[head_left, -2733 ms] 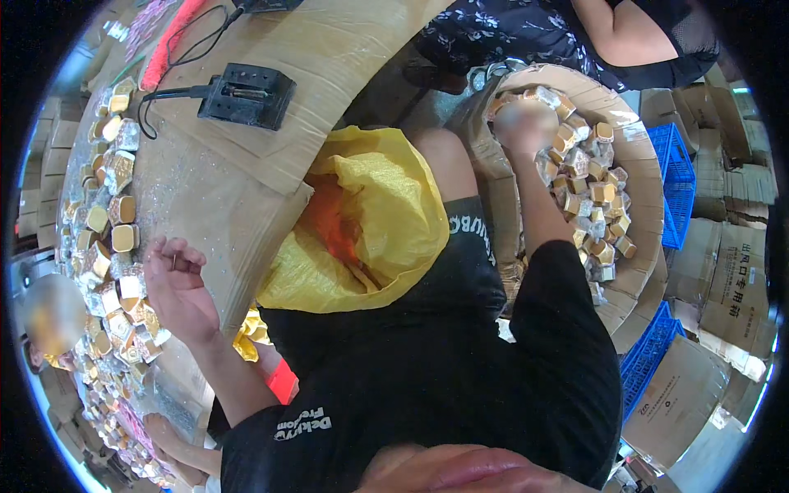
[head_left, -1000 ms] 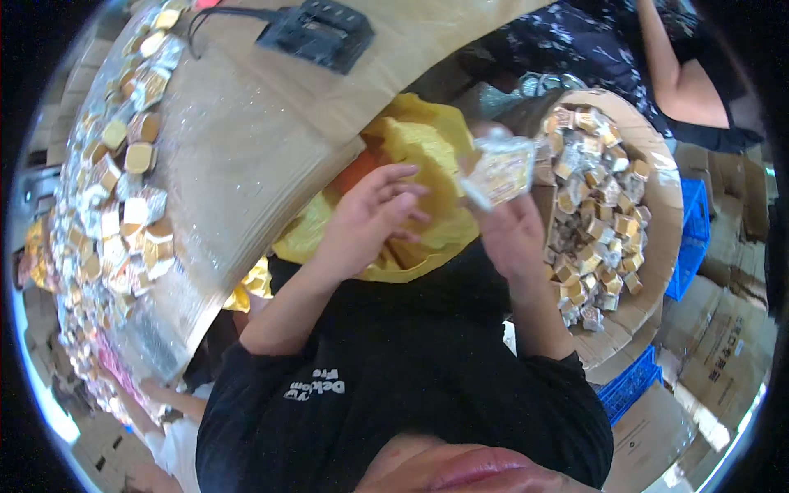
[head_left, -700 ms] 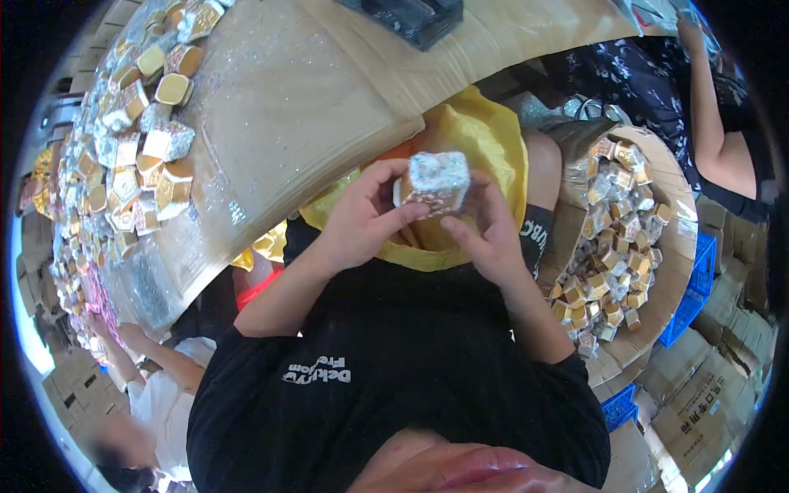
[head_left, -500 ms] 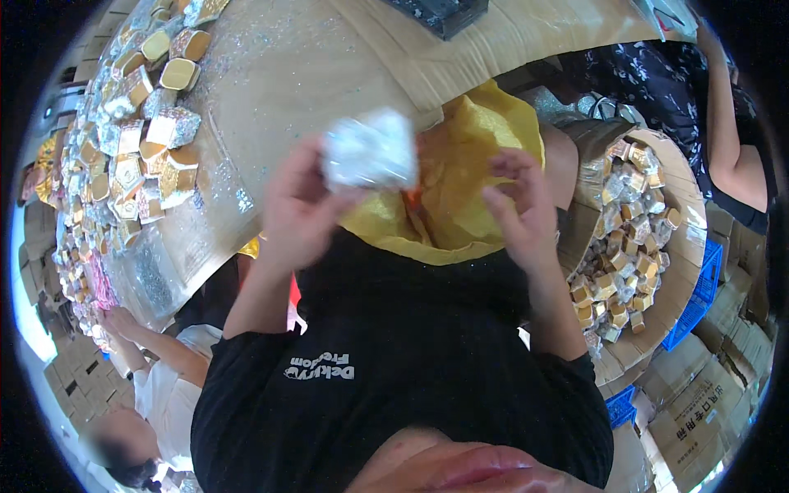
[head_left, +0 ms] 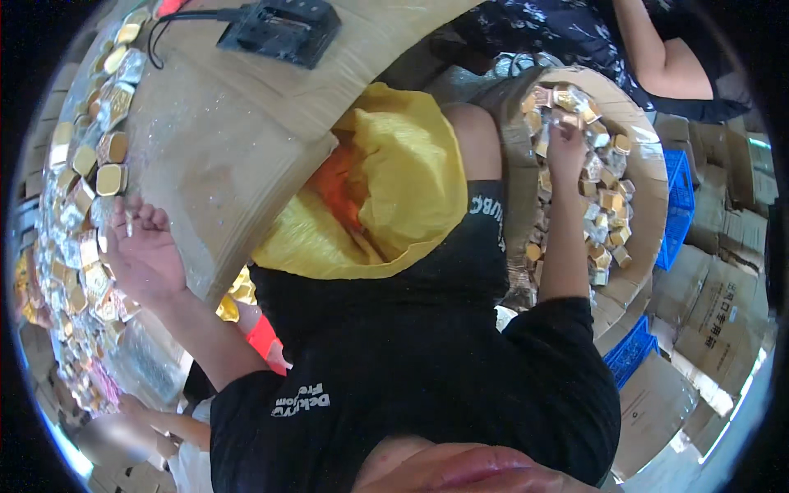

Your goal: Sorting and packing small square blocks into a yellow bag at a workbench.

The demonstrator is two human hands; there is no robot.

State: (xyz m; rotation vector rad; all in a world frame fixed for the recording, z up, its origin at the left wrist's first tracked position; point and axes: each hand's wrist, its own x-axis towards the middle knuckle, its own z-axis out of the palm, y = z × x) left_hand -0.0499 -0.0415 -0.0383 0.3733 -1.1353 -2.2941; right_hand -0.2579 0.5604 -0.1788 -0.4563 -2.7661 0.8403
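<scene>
My left hand (head_left: pixel 149 259) is at the left edge of the table, palm up with loosely curled fingers apart, holding nothing I can see. Its fingertips reach a heap of small gold-topped blocks (head_left: pixel 112 179), many in clear film. On the right, my right hand (head_left: pixel 565 152) is down inside a round cardboard bin (head_left: pixel 651 168) of similar gold blocks (head_left: pixel 610 200). Its fingers look bunched at the blocks near the far side; what they hold is hidden. Between my arms a yellow woven sack (head_left: pixel 419 156) gapes over my lap, showing orange inside.
A black device (head_left: pixel 279 31) with a cord lies on the cardboard-covered table (head_left: pixel 238 131). Another person's arm (head_left: pixel 657 57) is beyond the bin, and a second person sits at lower left. Blue crates (head_left: pixel 675 209) and cardboard boxes (head_left: pixel 723 320) stand at the right.
My left hand has moved left to the heap and no longer shows the silvery wrapped piece. My right hand has gone from above the sack into the bin. The view has shifted.
</scene>
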